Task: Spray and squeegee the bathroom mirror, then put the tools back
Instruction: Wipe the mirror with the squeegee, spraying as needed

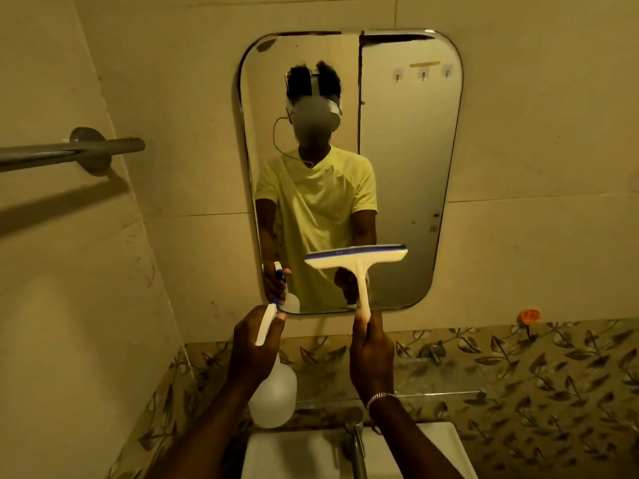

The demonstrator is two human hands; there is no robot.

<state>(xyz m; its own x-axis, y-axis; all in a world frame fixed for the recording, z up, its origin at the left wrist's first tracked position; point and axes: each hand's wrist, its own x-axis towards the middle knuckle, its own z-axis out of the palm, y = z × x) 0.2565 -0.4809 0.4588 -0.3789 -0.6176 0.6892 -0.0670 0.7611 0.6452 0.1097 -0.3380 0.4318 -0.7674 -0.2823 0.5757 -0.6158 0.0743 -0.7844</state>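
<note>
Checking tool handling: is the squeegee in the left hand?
No, the right hand grips the squeegee by its handle, while the left hand holds the spray bottle.

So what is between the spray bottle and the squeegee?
Nothing in the head view: between bottle and squeegee only mirror and wall show.

We see a white sink (297, 454) at the bottom edge, set against the wall below the mirror; a metal tap (356, 440) rises from its back rim, near the middle, and its spout reaches forward over the basin; the visible part of the basin holds nothing else that we can make out; just behind the sink a thin metal rail (439, 394) runs along the leaf-patterned tiles (539, 375).
</note>
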